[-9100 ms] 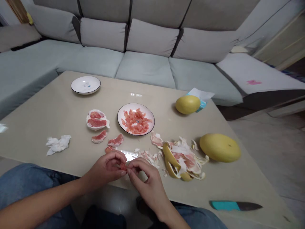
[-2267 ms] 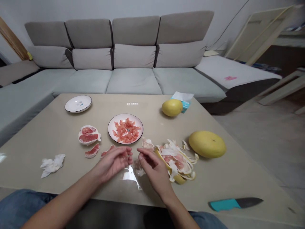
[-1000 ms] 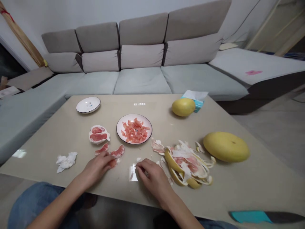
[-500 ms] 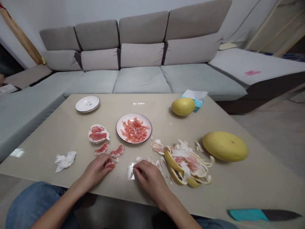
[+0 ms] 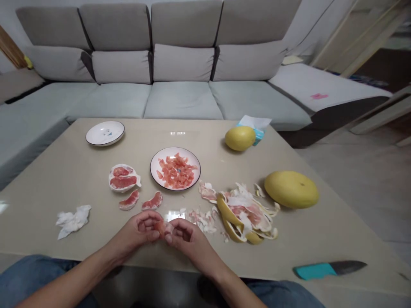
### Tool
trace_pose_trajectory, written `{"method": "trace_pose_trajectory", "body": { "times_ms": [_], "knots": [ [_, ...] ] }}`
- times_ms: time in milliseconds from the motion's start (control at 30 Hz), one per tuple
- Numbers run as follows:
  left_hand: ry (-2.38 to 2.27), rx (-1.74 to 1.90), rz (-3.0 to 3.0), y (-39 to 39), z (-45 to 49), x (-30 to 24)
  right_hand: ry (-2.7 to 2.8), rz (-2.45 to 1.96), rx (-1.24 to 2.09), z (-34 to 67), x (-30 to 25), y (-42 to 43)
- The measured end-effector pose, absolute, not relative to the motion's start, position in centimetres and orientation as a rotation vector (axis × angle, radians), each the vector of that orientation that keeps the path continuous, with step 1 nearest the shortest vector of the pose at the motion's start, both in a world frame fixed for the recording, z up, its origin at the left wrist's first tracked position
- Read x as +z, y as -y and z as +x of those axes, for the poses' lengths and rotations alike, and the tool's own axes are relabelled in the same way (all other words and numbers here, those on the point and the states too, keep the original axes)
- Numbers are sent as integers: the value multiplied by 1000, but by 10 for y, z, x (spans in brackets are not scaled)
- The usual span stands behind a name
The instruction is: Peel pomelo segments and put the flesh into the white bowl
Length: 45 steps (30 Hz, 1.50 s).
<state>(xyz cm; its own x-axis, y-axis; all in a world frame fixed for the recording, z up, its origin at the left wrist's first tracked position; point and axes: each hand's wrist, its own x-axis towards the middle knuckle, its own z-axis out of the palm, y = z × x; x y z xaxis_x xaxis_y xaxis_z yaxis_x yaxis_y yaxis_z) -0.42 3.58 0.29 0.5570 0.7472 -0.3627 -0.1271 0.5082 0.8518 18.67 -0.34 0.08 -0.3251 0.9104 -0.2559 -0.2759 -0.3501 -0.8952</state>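
Between my two hands, just above the table's near edge, is a red pomelo segment [image 5: 161, 229]. My left hand [image 5: 141, 229] has its fingers closed round the segment's left side. The fingertips of my right hand [image 5: 188, 237] pinch its pale right end. Two loose pomelo segments [image 5: 129, 200] lie just beyond my left hand, beside a partly peeled pomelo piece [image 5: 123, 182] with white pith. Farther out, a dark-rimmed plate [image 5: 154, 164] holds broken red pulp [image 5: 178, 171]. Scraps of white membrane [image 5: 205, 219] are scattered beyond my right hand.
Yellow pomelo peel [image 5: 231, 220] is heaped on the right. Two whole pomelos [image 5: 290, 189] stand farther right and back, one by a tissue pack [image 5: 259, 134]. A teal-handled knife [image 5: 316, 270] lies near right. Crumpled tissue [image 5: 73, 220] and another plate [image 5: 93, 136] are left.
My right hand has come left from the membrane scraps to the segment in my left hand. Both hands now meet on it. The whole view has shifted with my head.
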Motion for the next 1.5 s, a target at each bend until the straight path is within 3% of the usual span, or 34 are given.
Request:
{"method": "trace_pose_trajectory", "body": {
  "times_ms": [333, 1300, 1400, 1500],
  "knots": [
    [-953, 789, 1058, -18, 12, 12, 960, -982, 1725, 188, 8, 7],
    [-793, 674, 765, -17, 10, 33, 1217, -1130, 1591, 198, 17, 7],
    [-856, 706, 838, -17, 11, 29, 1309, -1223, 1432, 202, 15, 4],
    [-916, 731, 889, -19, 10, 27, 1415, -1409, 1056, 208, 12, 2]
  ]
}}
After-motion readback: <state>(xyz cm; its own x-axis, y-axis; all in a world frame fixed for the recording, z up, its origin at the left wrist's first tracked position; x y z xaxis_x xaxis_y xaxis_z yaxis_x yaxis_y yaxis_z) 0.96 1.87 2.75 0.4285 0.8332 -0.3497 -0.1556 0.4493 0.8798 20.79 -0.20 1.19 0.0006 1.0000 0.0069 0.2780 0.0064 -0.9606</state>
